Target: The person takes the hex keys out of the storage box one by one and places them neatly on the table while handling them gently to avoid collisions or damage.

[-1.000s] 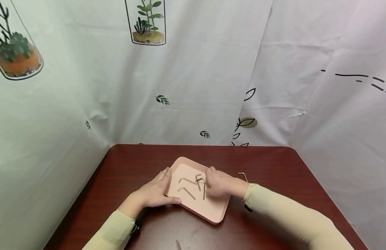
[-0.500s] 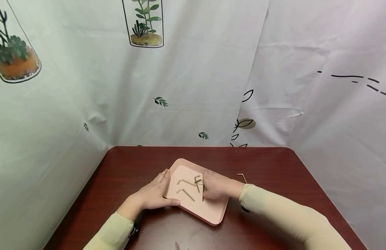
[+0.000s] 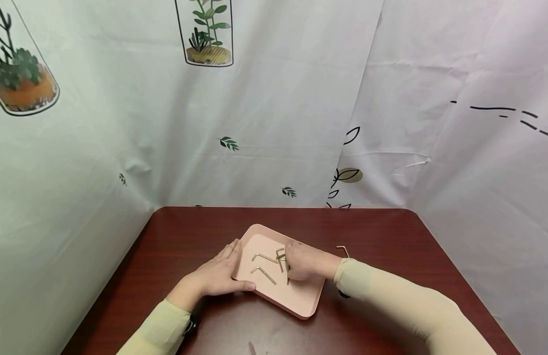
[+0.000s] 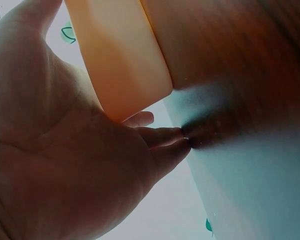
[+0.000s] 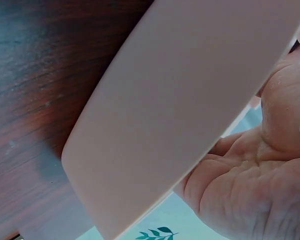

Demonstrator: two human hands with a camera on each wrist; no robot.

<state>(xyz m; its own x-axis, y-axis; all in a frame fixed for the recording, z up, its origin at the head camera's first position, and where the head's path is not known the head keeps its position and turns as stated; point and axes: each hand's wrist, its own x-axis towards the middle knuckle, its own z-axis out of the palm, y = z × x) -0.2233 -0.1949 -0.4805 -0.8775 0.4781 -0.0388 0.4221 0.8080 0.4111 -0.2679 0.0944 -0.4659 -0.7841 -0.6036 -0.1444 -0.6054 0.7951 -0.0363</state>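
Note:
A shallow pink tray [image 3: 285, 301] lies askew on the table, with several brass-coloured L-shaped hex keys inside. Two of them, an upper hex key [image 3: 264, 258] and a lower hex key [image 3: 263, 275], lie apart at the left; others cross near the middle. My left hand [image 3: 216, 273] braces the tray's left corner, fingers extended along the side and thumb at the near rim. Inside the tray, my right hand [image 3: 302, 261] reaches down with bent fingers beside the crossed keys. Its fingertips are hidden from the head view and behind the tray wall [image 5: 155, 115] in the right wrist view.
Another hex key [image 3: 343, 249] lies on the dark red table [image 3: 203, 222], right of the tray and partly covered by the right sleeve. White patterned curtains [image 3: 274, 123] enclose the table at the back and sides.
My right hand has shifted slightly left in the tray, covering a hex key that showed beside its fingers. The left hand and tray keep nearly the same place; the head view has shifted slightly.

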